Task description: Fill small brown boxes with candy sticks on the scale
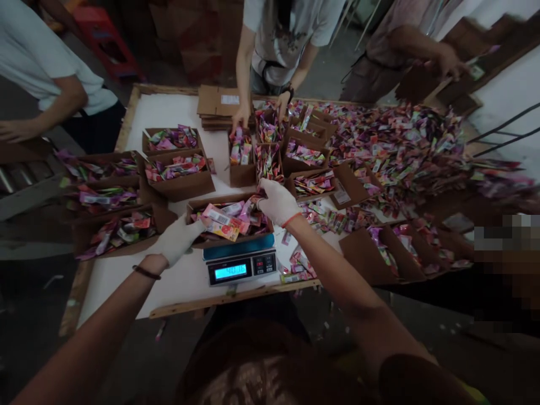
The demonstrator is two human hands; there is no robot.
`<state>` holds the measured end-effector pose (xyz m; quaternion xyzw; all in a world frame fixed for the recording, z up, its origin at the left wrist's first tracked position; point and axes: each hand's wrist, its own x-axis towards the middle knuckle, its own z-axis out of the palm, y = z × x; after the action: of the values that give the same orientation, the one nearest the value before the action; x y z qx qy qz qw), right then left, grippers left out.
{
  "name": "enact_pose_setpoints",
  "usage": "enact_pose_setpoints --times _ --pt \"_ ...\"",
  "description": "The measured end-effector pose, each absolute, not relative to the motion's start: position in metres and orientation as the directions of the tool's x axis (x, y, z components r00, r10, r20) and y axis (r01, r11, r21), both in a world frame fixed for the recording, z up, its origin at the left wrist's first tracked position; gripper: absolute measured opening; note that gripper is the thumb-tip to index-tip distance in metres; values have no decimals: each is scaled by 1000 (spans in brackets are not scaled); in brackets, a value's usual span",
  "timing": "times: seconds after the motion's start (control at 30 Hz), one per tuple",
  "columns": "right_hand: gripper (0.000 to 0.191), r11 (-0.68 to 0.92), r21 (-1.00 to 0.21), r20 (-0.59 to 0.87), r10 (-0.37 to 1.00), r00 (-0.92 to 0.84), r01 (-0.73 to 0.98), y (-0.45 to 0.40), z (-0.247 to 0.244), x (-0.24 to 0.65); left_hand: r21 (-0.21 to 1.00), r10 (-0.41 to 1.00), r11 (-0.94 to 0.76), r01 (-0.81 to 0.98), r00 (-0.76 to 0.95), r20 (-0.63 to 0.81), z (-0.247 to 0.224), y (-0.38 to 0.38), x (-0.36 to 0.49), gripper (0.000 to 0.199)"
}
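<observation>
On a digital scale [242, 270] with a lit blue display sits a cardboard box [248, 240] filled with small pink, purple and orange packets [225, 219]. My left hand [179, 239], in a white glove, grips the box's left end, thumb by the rim. My right hand [278, 203], gloved too, closes over the right end of the same box, its fingertips partly hidden among packets. The display digits are partly blurred.
Filled boxes [181, 185] stand to the left, and more [310, 185] stand beyond my right hand. A large heap of packets [392, 135] covers the table's right side. Across the table a person's hands [241, 115] touch small boxes beside flattened cardboard [211, 101]. Other people stand left and right.
</observation>
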<state>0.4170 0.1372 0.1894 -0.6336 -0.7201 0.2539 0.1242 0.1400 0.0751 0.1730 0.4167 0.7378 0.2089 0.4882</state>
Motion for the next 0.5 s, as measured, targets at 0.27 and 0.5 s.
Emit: enact_pose_setpoints --times 0.27,0.5 --pt "24 427 -192 -70 892 -446 884 104 208 403 658 776 613 438 -179 -605 193 79 154 59" --pt "20 496 -462 -200 749 -631 735 118 215 388 576 634 769 278 -215 -743 197 56 115 49"
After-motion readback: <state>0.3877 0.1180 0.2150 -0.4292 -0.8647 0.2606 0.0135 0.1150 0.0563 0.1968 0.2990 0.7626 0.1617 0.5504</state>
